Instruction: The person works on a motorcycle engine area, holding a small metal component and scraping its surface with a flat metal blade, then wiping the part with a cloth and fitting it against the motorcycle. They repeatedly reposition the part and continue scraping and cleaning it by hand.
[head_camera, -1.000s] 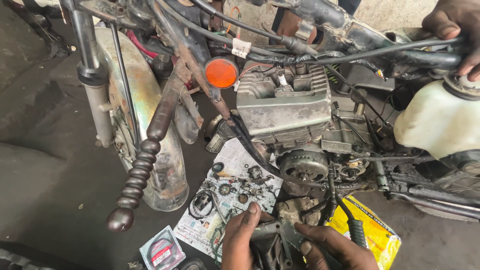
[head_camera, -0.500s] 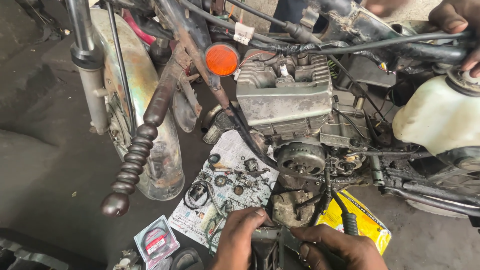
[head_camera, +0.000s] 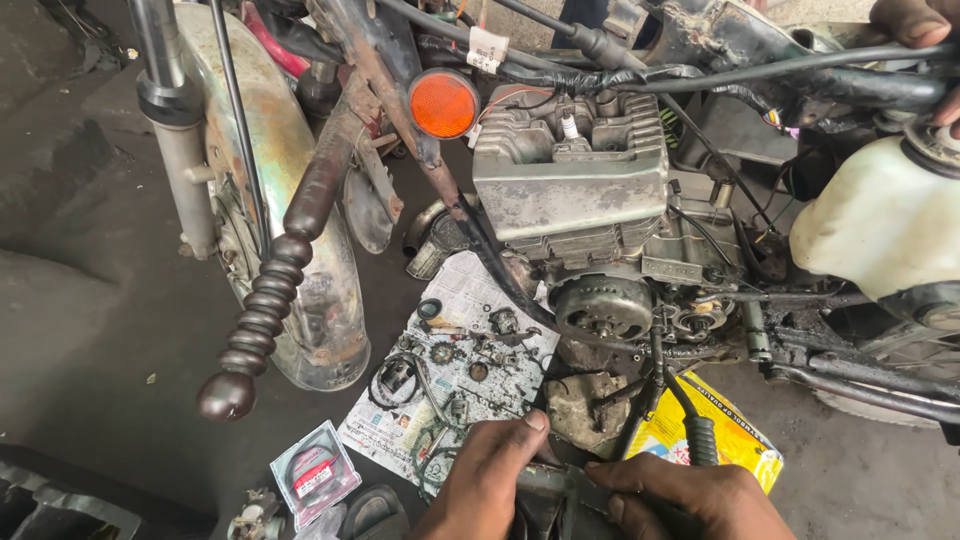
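Both hands close on 1 dark metal part (head_camera: 560, 485) at the bottom edge: the left hand (head_camera: 480, 480) wraps it from the left with the thumb on top, the right hand (head_camera: 690, 495) pinches its right end. Just above them lies a newspaper (head_camera: 450, 385) on the floor, strewn with small engine bits. Beyond stands the motorcycle engine (head_camera: 575, 190), an orange reflector (head_camera: 443, 103) to its left, a yellow packet (head_camera: 735, 430) beside the right hand.
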